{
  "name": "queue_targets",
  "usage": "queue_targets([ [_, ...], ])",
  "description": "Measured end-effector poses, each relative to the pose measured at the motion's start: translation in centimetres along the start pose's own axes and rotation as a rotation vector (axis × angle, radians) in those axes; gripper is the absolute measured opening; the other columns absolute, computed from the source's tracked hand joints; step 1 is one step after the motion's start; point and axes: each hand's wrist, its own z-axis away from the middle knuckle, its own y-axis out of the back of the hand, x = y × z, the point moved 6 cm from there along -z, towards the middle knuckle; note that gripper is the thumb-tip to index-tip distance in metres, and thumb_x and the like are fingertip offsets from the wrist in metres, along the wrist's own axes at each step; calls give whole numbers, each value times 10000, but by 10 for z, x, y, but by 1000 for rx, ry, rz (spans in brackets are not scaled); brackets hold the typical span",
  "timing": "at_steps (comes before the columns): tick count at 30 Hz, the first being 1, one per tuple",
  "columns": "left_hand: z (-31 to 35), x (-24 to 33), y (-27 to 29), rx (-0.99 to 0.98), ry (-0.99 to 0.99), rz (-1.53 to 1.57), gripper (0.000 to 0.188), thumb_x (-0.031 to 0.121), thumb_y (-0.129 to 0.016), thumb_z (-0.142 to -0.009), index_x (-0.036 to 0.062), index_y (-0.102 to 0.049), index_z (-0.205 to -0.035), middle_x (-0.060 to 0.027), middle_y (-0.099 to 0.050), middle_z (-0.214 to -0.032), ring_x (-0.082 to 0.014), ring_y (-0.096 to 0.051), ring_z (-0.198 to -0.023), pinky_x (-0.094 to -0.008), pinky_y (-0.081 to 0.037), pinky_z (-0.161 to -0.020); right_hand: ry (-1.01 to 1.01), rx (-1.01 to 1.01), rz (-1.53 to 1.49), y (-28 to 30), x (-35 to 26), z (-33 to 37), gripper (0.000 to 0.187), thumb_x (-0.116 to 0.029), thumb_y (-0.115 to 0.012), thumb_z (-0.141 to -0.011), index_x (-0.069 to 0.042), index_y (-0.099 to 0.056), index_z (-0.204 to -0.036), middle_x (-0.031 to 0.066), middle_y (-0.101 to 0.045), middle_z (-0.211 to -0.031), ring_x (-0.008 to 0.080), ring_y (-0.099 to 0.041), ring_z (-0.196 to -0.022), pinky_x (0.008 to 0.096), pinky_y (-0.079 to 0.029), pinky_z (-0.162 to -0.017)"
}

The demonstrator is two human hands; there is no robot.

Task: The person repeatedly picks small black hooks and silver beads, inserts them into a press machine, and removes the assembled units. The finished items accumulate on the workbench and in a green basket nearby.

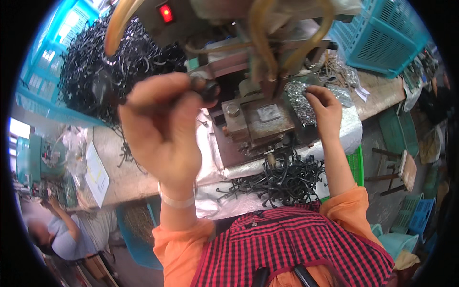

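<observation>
My left hand point(165, 136) is raised at the left front of a bench machine point(201, 24), close to the camera, its fingers closed round a black knob point(208, 90). My right hand point(326, 109) is over a heap of small silvery metal pieces point(301, 107), thumb and forefinger pinched together. Whatever is between those fingertips is too small to make out. Between my hands is the machine's metal block point(272, 125), with a pale rectangular plate point(268, 113) on top. Below the block lies a pile of thin black curved pieces point(282, 182).
A blue crate point(36, 91) at the far left is heaped with black strips point(119, 57). Another blue crate point(377, 36) stands back right. A paper sheet point(97, 174) lies on the bench. At lower left sits another person point(79, 237); a wooden stool point(406, 174) stands right.
</observation>
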Motion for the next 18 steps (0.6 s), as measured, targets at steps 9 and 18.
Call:
queue_targets([
  [9,46,-16,-9,92,89,198,158,10,-556,-1003,-1,-538,-1160,-175,-634,-1026,-245,-666,-930,-420,-629,-779,69,-287,-278,-69,-83,41,346,31,-745,-864,22,-639,-1194,73,-710,-1083,135,-660,-988,267,-513,-907],
  [18,9,-7,-16,144,85,235,258,-7,-704,-929,-6,-529,-1119,-186,-718,-1005,-231,-727,-924,-306,-571,-856,-71,-302,-520,-74,-81,43,502,32,-722,-859,37,-524,-1320,104,-709,-1118,110,-663,-992,264,-504,-929],
])
